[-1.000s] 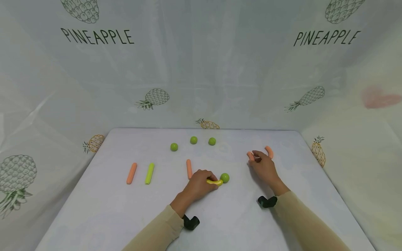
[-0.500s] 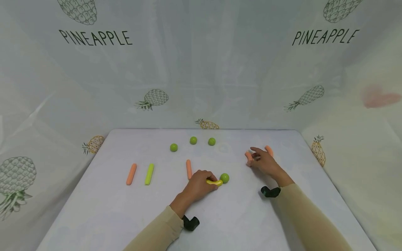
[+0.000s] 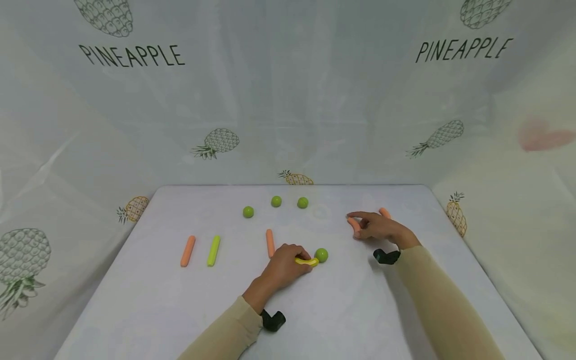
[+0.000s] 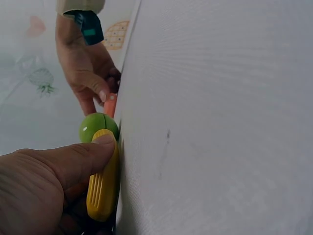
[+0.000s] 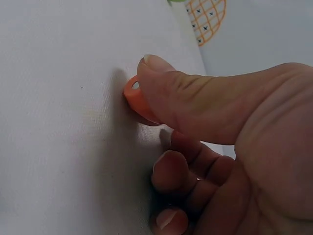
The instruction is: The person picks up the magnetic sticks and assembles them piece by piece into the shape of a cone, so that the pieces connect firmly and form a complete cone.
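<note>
My left hand (image 3: 284, 267) pinches a yellow curved piece (image 3: 307, 262) with grooves along it, resting on the table. Its far end meets a green ball (image 3: 321, 255); in the left wrist view the thumb lies along the yellow piece (image 4: 102, 183), the ball (image 4: 94, 126) just beyond. Farther right, my right hand (image 3: 379, 227) pinches an orange curved piece (image 3: 353, 224) between thumb and fingers. The right wrist view shows the thumb on this orange piece (image 5: 139, 100), covering part of it. Just behind that hand lies a second orange curved piece (image 3: 384, 213), partly hidden.
Three green balls (image 3: 276, 201) lie along the back of the white table (image 3: 148, 300). Near the left hand is an orange stick (image 3: 270, 243). Another orange stick (image 3: 187, 251) and a yellow-green stick (image 3: 213, 250) lie left. A pineapple-printed cloth (image 3: 288, 110) hangs behind.
My right hand has shifted slightly left and turned, its fingers now reaching left over the orange curved piece, which moved a little left with it. The left hand and yellow piece stay put.
</note>
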`<state>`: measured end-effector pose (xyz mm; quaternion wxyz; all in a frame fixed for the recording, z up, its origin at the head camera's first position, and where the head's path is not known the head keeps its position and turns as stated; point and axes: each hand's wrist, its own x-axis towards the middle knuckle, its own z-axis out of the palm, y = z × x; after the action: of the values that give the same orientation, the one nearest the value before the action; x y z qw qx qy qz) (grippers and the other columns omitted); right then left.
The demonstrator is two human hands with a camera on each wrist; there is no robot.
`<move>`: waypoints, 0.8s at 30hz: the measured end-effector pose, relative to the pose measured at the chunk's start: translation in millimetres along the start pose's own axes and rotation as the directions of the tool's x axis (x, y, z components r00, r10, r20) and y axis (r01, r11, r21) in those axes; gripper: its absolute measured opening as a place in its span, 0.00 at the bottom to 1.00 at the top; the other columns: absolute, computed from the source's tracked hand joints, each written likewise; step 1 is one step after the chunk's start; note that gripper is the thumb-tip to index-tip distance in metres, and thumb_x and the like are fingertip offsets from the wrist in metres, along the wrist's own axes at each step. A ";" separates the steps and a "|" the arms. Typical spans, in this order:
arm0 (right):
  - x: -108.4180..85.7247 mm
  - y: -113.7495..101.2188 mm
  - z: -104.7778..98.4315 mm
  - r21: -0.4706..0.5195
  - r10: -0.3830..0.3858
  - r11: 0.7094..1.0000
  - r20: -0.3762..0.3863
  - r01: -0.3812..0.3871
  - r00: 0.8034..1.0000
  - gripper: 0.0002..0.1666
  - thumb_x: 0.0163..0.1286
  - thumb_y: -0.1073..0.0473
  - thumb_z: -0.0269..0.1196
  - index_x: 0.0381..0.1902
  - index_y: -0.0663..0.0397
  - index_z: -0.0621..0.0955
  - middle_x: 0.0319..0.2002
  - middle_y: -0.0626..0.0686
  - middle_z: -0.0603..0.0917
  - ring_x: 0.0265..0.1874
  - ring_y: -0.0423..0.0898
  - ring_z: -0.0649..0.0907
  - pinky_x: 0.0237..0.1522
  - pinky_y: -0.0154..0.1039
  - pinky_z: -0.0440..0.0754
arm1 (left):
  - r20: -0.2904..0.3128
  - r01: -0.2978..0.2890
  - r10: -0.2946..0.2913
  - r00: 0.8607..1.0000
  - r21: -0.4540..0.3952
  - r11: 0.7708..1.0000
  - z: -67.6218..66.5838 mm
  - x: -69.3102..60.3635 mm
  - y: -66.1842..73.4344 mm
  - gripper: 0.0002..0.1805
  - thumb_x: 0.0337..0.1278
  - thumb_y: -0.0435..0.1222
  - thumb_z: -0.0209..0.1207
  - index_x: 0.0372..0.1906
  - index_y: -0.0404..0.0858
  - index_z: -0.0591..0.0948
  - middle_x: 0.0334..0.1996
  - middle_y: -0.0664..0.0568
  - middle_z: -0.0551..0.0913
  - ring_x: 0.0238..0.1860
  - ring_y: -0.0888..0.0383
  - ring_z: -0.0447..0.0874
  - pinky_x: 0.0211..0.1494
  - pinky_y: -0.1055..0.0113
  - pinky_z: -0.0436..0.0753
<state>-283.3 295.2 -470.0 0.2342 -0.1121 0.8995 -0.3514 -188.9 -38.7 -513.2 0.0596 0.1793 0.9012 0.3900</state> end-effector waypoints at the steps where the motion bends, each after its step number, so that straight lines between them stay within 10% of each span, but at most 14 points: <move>1: 0.4 -0.7 -0.1 -0.001 0.001 1.000 0.004 -0.001 1.000 0.42 0.73 0.54 0.71 0.81 0.45 0.68 0.55 0.59 0.79 0.51 0.53 0.77 0.55 0.50 0.71 | -0.001 0.000 0.000 1.000 0.000 1.000 0.0 0.1 -0.2 0.08 0.59 0.41 0.75 0.42 0.48 0.90 0.38 0.63 0.87 0.43 0.63 0.77 0.46 0.67 0.79; 9: -7.0 2.8 9.8 0.028 -0.066 0.997 -0.114 0.069 0.991 0.42 0.70 0.57 0.73 0.78 0.49 0.69 0.59 0.63 0.79 0.53 0.55 0.79 0.57 0.52 0.74 | 0.003 0.002 -0.002 1.000 -0.007 1.000 -1.3 -0.6 0.5 0.07 0.59 0.40 0.75 0.42 0.48 0.90 0.38 0.63 0.87 0.43 0.62 0.77 0.46 0.67 0.80; 24: -16.3 9.0 45.1 0.062 -0.072 0.992 -0.449 0.111 0.891 0.28 0.81 0.59 0.61 0.76 0.46 0.73 0.57 0.62 0.85 0.51 0.53 0.86 0.55 0.46 0.79 | 0.003 0.003 -0.003 1.000 -0.010 1.000 1.3 0.0 1.5 0.08 0.60 0.40 0.75 0.43 0.48 0.90 0.39 0.63 0.86 0.43 0.62 0.76 0.46 0.68 0.80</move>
<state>-247.0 281.6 -499.6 0.0099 -0.0606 0.9069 -0.4169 -188.1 -36.9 -513.0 0.0626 0.1781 0.8996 0.3939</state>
